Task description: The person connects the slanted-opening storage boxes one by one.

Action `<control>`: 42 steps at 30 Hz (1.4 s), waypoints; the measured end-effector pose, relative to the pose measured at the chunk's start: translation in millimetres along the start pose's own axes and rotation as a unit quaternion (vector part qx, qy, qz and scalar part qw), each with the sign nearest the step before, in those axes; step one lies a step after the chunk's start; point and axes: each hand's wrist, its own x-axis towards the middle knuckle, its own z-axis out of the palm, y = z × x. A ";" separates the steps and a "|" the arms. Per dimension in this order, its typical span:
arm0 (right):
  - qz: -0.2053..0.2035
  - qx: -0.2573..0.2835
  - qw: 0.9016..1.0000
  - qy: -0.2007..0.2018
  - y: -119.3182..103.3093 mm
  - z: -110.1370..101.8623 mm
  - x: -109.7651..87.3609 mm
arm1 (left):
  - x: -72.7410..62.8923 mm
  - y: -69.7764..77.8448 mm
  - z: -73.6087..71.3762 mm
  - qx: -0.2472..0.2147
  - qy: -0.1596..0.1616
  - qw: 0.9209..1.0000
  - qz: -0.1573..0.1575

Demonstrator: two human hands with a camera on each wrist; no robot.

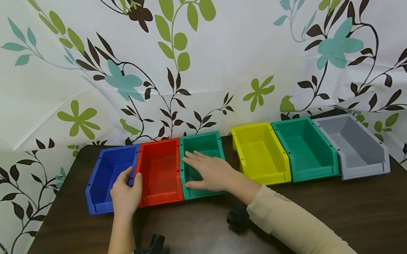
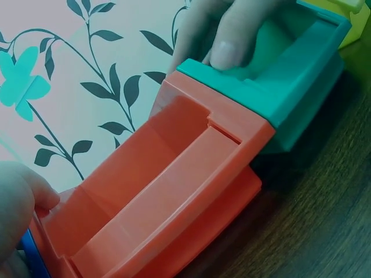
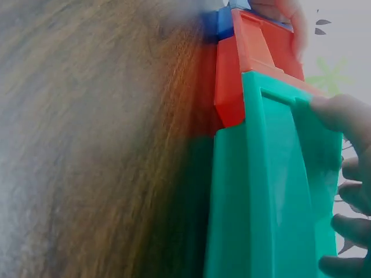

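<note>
Green bin (image 3: pixel 284 191), third from left on the bench (image 1: pixel 191 242), looks light, stiff, slick; side walls (image 1: pixel 183 173) should suit pinching. Right hand (image 1: pixel 212 171) spreads fingers wide over it; whether the left hand (image 1: pixel 126 196) grips is unclear.

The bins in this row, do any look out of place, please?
Yes, a gap: the green bin under the right hand stands apart from the yellow bin, while other neighbours sit close together. The gray bin also seems slightly forward.
</note>
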 end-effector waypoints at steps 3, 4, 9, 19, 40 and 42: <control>-0.013 0.006 0.999 0.030 3.9 -2.3 -6.8 | -1.0 0.4 1.5 -0.001 0.011 1.000 0.002; -0.015 0.007 0.999 0.040 5.4 -3.8 -9.5 | -1.0 0.7 1.5 0.000 0.015 1.000 0.004; -0.020 0.019 0.995 0.100 16.0 -9.9 -25.2 | 0.1 -0.5 2.6 0.005 0.021 1.000 0.005; 0.064 0.088 0.985 0.132 48.4 -21.9 -71.8 | 0.2 -0.3 6.5 0.001 0.036 0.999 0.001; 0.244 0.122 0.954 0.126 110.0 -55.5 -113.5 | -0.3 -2.9 -13.5 0.035 0.068 0.997 -0.027; 0.252 0.128 0.951 0.127 110.9 -55.9 -113.8 | -0.1 -3.0 -12.6 0.037 0.080 0.996 -0.015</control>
